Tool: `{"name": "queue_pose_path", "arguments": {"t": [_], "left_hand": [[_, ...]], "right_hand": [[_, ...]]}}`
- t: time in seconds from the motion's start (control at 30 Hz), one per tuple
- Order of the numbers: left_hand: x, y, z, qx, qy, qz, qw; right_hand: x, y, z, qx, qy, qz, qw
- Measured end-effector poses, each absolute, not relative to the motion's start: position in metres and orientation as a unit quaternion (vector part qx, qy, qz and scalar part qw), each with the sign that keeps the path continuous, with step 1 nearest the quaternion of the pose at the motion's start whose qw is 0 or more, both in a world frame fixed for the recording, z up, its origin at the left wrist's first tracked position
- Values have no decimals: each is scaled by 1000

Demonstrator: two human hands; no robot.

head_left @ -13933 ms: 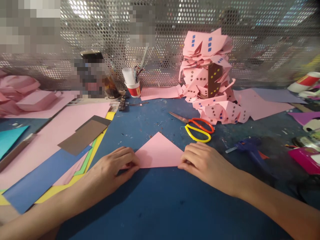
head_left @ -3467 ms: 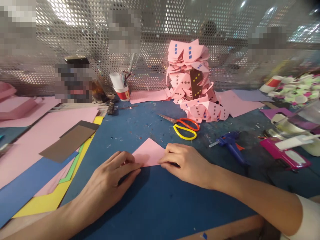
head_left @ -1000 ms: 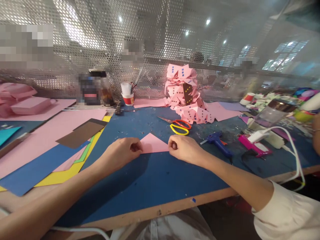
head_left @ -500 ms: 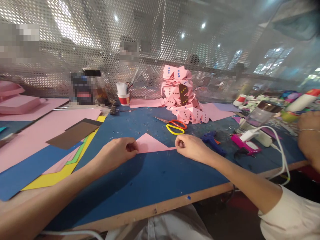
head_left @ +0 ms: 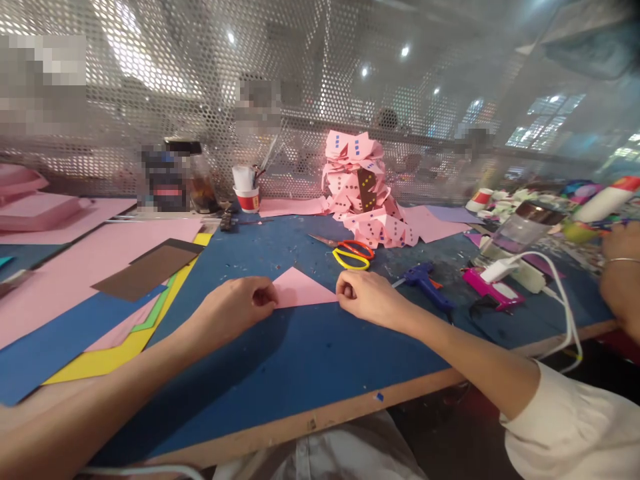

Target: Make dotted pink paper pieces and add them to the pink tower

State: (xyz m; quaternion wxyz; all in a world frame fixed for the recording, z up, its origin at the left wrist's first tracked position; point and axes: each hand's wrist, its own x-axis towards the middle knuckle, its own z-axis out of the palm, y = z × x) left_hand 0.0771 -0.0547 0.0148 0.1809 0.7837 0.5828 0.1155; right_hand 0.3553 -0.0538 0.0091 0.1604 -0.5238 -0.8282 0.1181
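A pink paper triangle (head_left: 304, 291) lies on the blue table top between my hands, its peak pointing away from me. My left hand (head_left: 250, 297) is closed on the triangle's left corner. At its right corner, the fingers of my right hand (head_left: 357, 292) are pinched on the paper. Scissors (head_left: 354, 255) with red and yellow handles lie just beyond my right hand. A blue glue gun (head_left: 425, 283) rests to the right of that hand.
Coloured sheets (head_left: 150, 267) cover the left side. Pink folded pieces (head_left: 355, 190) are piled at the back. A paper cup (head_left: 247, 199), a glass jar (head_left: 525, 230) and a pink device with a white cable (head_left: 493, 290) stand around. Another person's arm (head_left: 623, 280) is at far right.
My right hand has moved left along the paper's lower edge to the triangle's corner. The narrow strip that showed there is out of sight. My left hand has barely moved.
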Motion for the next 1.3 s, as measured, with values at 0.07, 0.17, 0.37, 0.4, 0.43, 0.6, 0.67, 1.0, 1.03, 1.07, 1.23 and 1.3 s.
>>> {"name": "queue_pose_path", "arguments": {"t": [0.07, 0.17, 0.37, 0.4, 0.43, 0.6, 0.67, 1.0, 1.03, 1.07, 1.23, 1.3], "left_hand": [[78, -55, 15, 782, 584, 117, 182], [78, -55, 16, 783, 582, 117, 187], [78, -55, 16, 784, 579, 116, 193], [78, -55, 16, 786, 576, 116, 193], [77, -55, 16, 787, 574, 117, 193], [77, -54, 16, 787, 574, 117, 195], [77, -55, 16, 786, 574, 119, 194], [77, -54, 16, 787, 574, 118, 194], [77, -54, 16, 787, 573, 117, 194], [77, -54, 16, 788, 572, 117, 195], [76, -55, 16, 790, 568, 123, 195], [76, -55, 16, 791, 567, 125, 193]], "right_hand": [[360, -54, 9, -528, -826, 120, 155], [365, -55, 10, -535, -824, 120, 146], [372, -56, 13, -543, -822, 112, 131], [373, -56, 14, -544, -822, 109, 129], [374, -57, 14, -546, -821, 107, 126], [381, -57, 17, -561, -816, 91, 106], [383, -57, 18, -562, -817, 85, 98], [384, -55, 23, -557, -827, 49, 68], [384, -55, 24, -557, -827, 46, 65], [385, -56, 25, -557, -827, 44, 63], [393, -57, 28, -560, -826, 32, 58], [396, -56, 30, -558, -827, 29, 57]]}}
